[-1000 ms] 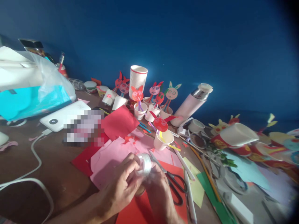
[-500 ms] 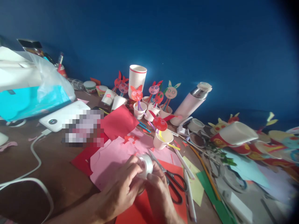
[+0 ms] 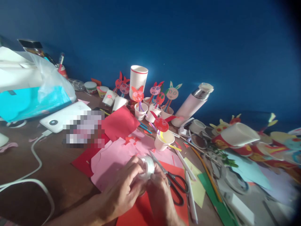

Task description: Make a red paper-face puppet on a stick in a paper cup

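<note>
Brown tabletop (image 3: 68, 179) beneath white cable (image 3: 40, 161), power bank (image 3: 67, 116), pink paper (image 3: 108, 163).

Head camera looks forward, down over the hands (image 3: 123, 185).

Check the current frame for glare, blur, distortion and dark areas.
Head view: the white roll between the left hand and right hand looks washed out; head view: paper cups at right look soft and stretched; head view: the upper right corner falls to black; head view: a pixelated patch hides detail beside the red paper.
</note>
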A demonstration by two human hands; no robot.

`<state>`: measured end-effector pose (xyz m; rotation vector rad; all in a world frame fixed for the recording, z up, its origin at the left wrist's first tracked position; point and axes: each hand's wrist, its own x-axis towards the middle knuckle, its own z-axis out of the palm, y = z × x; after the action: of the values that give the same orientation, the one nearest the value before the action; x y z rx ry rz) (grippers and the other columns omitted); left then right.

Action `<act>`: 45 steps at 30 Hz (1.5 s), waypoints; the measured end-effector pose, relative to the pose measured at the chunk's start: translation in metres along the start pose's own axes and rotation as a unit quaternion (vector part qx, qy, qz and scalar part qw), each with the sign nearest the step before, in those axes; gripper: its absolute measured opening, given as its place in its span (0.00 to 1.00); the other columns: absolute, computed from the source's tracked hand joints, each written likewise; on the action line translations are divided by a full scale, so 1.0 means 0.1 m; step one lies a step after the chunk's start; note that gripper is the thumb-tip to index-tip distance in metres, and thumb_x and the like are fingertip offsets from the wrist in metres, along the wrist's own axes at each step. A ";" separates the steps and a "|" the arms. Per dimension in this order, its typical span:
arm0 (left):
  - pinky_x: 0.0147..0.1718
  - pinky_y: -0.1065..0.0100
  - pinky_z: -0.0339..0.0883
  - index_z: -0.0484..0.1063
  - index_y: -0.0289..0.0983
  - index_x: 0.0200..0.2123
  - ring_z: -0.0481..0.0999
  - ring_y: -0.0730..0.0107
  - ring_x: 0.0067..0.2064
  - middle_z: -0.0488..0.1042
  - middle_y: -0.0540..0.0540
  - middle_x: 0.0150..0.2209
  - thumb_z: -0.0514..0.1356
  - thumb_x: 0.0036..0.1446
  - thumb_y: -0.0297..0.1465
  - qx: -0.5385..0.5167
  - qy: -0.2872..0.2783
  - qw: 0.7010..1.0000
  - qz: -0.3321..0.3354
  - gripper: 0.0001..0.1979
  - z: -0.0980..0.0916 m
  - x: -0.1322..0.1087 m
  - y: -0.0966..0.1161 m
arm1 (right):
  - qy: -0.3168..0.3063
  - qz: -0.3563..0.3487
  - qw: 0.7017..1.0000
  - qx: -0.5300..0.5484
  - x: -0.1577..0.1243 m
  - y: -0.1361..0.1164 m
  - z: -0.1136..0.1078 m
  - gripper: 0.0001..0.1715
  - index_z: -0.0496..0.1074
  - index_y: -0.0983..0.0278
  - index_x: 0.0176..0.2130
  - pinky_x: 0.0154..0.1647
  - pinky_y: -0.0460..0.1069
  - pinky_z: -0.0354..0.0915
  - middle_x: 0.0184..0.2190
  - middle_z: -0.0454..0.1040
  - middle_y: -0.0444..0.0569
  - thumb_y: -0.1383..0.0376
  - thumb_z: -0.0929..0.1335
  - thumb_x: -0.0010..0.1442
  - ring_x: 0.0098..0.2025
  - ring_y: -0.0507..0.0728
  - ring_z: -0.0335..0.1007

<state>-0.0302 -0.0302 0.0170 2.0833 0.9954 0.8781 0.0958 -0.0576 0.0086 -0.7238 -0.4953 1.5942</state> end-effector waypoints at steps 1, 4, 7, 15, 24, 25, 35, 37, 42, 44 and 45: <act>0.32 0.74 0.64 0.60 0.39 0.34 0.70 0.72 0.35 0.67 0.46 0.38 0.51 0.56 0.23 -0.006 -0.001 1.000 -0.007 0.05 0.00 0.00 0.00 | 0.001 -0.001 1.000 0.001 0.00 0.00 0.00 0.06 0.71 0.64 0.33 0.25 0.45 0.62 0.18 0.67 0.41 0.67 0.65 0.53 0.21 0.50 0.63; 0.32 0.74 0.64 0.60 0.39 0.33 0.70 0.71 0.35 0.66 0.46 0.37 0.51 0.56 0.23 -0.026 -0.005 0.999 -0.022 0.05 -0.01 0.01 0.01 | 0.002 0.000 1.000 -0.004 0.01 0.00 -0.01 0.05 0.71 0.65 0.31 0.26 0.45 0.62 0.21 0.70 0.43 0.68 0.65 0.51 0.23 0.51 0.65; 0.31 0.75 0.63 0.61 0.39 0.32 0.69 0.71 0.36 0.66 0.46 0.37 0.51 0.56 0.24 -0.051 -0.006 0.998 -0.033 0.04 0.00 0.02 0.02 | 0.009 -0.008 1.000 -0.015 0.00 0.02 -0.04 0.08 0.72 0.66 0.32 0.29 0.45 0.63 0.26 0.74 0.46 0.70 0.65 0.50 0.29 0.52 0.68; 0.26 0.76 0.60 0.63 0.38 0.33 0.64 0.76 0.27 0.65 0.50 0.32 0.52 0.55 0.26 -0.115 -0.010 0.989 -0.088 0.03 -0.06 0.09 0.10 | 0.002 0.001 1.000 -0.012 0.00 0.01 -0.03 0.10 0.72 0.66 0.36 0.25 0.45 0.62 0.24 0.74 0.46 0.71 0.66 0.51 0.23 0.51 0.67; 0.27 0.76 0.62 0.66 0.37 0.32 0.65 0.75 0.27 0.66 0.49 0.30 0.55 0.55 0.33 -0.186 0.007 0.971 -0.148 0.05 -0.03 0.10 0.12 | 0.022 -0.020 0.997 -0.072 -0.02 0.06 -0.10 0.07 0.71 0.64 0.37 0.29 0.46 0.63 0.22 0.71 0.44 0.64 0.66 0.59 0.24 0.51 0.66; 0.26 0.76 0.62 0.66 0.37 0.33 0.66 0.75 0.27 0.67 0.49 0.31 0.56 0.55 0.33 -0.206 0.001 0.964 -0.168 0.06 -0.03 0.10 0.11 | 0.014 -0.031 0.995 -0.094 -0.03 0.05 -0.10 0.07 0.71 0.64 0.38 0.30 0.46 0.64 0.24 0.71 0.44 0.63 0.66 0.59 0.25 0.51 0.67; 0.36 0.72 0.64 0.70 0.35 0.30 0.70 0.70 0.36 0.70 0.44 0.36 0.53 0.58 0.30 -0.193 0.030 0.978 -0.069 0.08 -0.15 0.15 0.06 | 0.049 -0.136 0.917 -0.372 -0.02 -0.12 -0.18 0.11 0.69 0.59 0.38 0.42 0.48 0.62 0.35 0.71 0.45 0.57 0.61 0.63 0.38 0.54 0.66; 0.31 0.73 0.62 0.67 0.35 0.27 0.68 0.73 0.31 0.68 0.47 0.31 0.53 0.58 0.32 -0.184 0.069 0.976 -0.098 0.09 -0.22 0.17 0.05 | 0.015 -0.167 0.876 -0.451 -0.02 -0.19 -0.19 0.13 0.69 0.60 0.37 0.41 0.48 0.60 0.34 0.70 0.45 0.57 0.59 0.64 0.37 0.54 0.65; 0.18 0.76 0.48 0.65 0.36 0.41 0.51 0.80 0.18 0.54 0.59 0.17 0.56 0.54 0.42 -0.333 -0.127 0.893 -0.274 0.17 -0.37 0.22 0.00 | -0.091 -0.194 0.813 -0.541 -0.03 -0.29 -0.20 0.12 0.69 0.61 0.37 0.45 0.52 0.57 0.35 0.70 0.47 0.59 0.59 0.64 0.38 0.56 0.65; 0.17 0.76 0.44 0.65 0.36 0.40 0.49 0.81 0.18 0.52 0.60 0.16 0.57 0.52 0.42 -0.369 -0.175 0.867 -0.286 0.17 -0.38 0.22 -0.02 | -0.099 -0.193 0.815 -0.538 -0.02 -0.26 -0.22 0.12 0.69 0.61 0.37 0.45 0.52 0.58 0.35 0.70 0.47 0.59 0.60 0.64 0.38 0.56 0.65; 0.17 0.76 0.44 0.64 0.36 0.38 0.49 0.81 0.18 0.53 0.60 0.16 0.58 0.52 0.42 -0.378 -0.181 0.861 -0.289 0.16 -0.38 0.22 -0.02 | -0.093 -0.190 0.820 -0.532 -0.02 -0.25 -0.23 0.12 0.69 0.60 0.37 0.44 0.51 0.59 0.34 0.70 0.46 0.59 0.60 0.64 0.38 0.56 0.66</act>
<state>-0.0498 -0.0005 0.0424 1.1191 0.8104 0.4222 0.1299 -0.0581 0.0091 -1.1850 -1.6367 0.9032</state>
